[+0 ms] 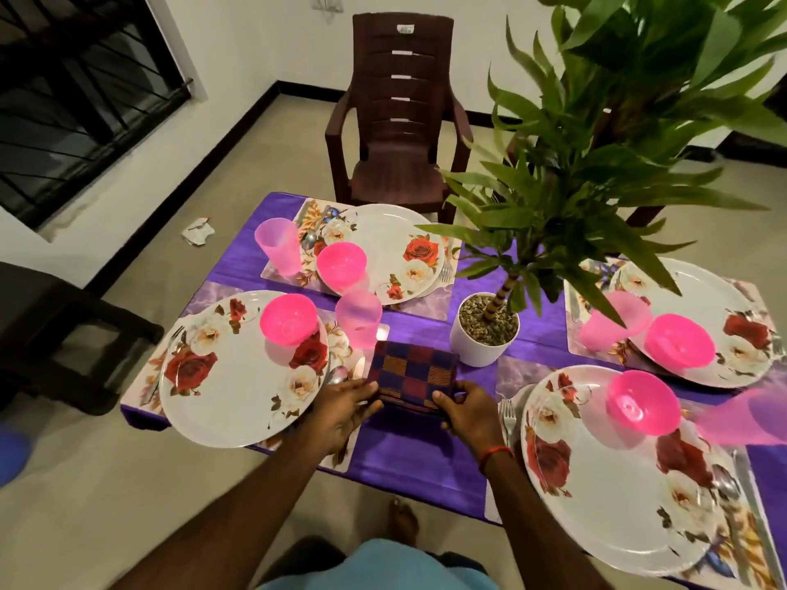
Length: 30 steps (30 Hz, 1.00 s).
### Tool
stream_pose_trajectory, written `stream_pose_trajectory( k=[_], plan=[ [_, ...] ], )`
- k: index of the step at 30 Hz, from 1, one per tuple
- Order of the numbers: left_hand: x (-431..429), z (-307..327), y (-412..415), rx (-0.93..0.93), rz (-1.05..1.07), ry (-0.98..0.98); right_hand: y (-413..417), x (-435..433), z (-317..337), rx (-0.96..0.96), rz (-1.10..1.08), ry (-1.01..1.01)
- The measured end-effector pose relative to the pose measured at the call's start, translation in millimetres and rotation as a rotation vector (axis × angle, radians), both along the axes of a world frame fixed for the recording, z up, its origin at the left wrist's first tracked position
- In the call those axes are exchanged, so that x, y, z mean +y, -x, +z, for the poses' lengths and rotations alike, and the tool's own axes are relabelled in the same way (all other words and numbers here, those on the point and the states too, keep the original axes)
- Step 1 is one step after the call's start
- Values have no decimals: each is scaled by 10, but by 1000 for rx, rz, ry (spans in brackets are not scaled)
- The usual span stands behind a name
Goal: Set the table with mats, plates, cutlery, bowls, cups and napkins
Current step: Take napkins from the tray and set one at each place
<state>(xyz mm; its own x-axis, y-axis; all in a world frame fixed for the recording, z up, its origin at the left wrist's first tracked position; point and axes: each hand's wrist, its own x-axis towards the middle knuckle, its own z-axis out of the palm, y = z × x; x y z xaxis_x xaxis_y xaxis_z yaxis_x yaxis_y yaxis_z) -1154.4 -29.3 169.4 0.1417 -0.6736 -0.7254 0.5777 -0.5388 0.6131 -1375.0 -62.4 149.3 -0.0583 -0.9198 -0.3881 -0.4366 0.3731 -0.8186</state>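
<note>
A folded stack of checked purple and maroon napkins (411, 374) lies in the middle of the purple table (409, 457). My left hand (347, 404) holds its left edge and my right hand (466, 408) grips its near right corner. Several place settings surround it, each with a floral mat, a white rose plate, a pink bowl and a pink cup: near left plate (230, 376), far plate (396, 249), near right plate (609, 483), far right plate (702, 317). A fork (506, 415) lies left of the near right plate and a spoon (338, 374) right of the near left plate.
A potted plant (485, 330) in a white pot stands right of the napkins, its leaves overhanging the right side. A brown plastic chair (396, 117) stands at the far end and a dark chair (55, 334) at the left. Crumpled paper (198, 232) lies on the floor.
</note>
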Motion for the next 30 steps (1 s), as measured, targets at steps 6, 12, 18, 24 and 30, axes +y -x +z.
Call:
stream_pose_trajectory(
  k=[6, 12, 18, 24, 30],
  plan=[
    [-148, -162, -8, -59, 27, -18, 26, -138, -229, 137, 85, 78],
    [-219, -260, -52, -250, -31, -54, -88, -240, -175, 184, 58, 81],
    [-261, -234, -45, -314, -62, -32, -164, -294, -191, 186, -35, 85],
    [-216, -207, -81, -503, -146, 2, -258, -319, -257, 175, -87, 132],
    [-153, -190, -69, -576, -165, 30, -211, -257, -148, 383, 77, 212]
  ],
)
